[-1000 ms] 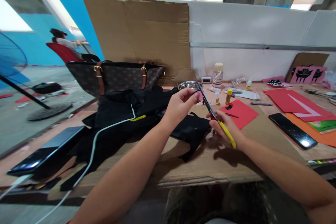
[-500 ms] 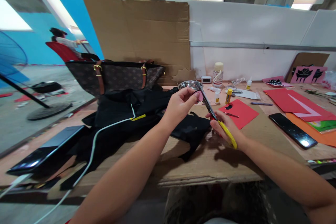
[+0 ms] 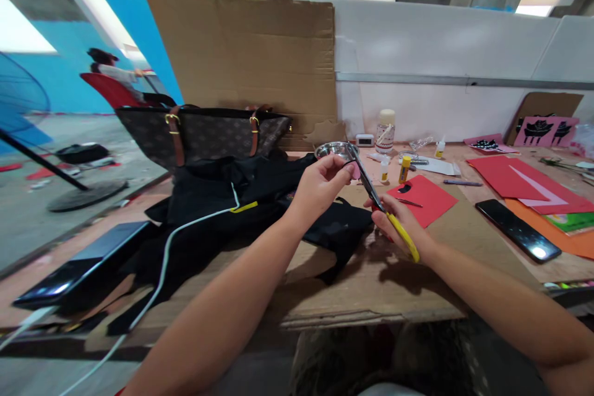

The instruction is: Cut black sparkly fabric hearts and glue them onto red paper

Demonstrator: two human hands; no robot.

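Note:
Between the thumb and fingers of my left hand is a small piece of pink paper. My right hand grips a pair of scissors by the yellow handles, with the metal blades pointing up and away, right beside the pink paper. Whether the blades touch the paper, I cannot tell. Behind the blades stands a shiny metal bowl. A red paper sheet lies past my right hand, with tweezers and a small black piece on it. Black cloth lies beneath my hands.
A brown handbag stands at the back left. Left lies a phone with a white cable; another phone is right. A glue stick, small bottle and jar stand behind. A person sits far left.
The scissor blades look slightly closer together beside the pink paper, and less of the paper shows. Both hands stay in nearly the same place.

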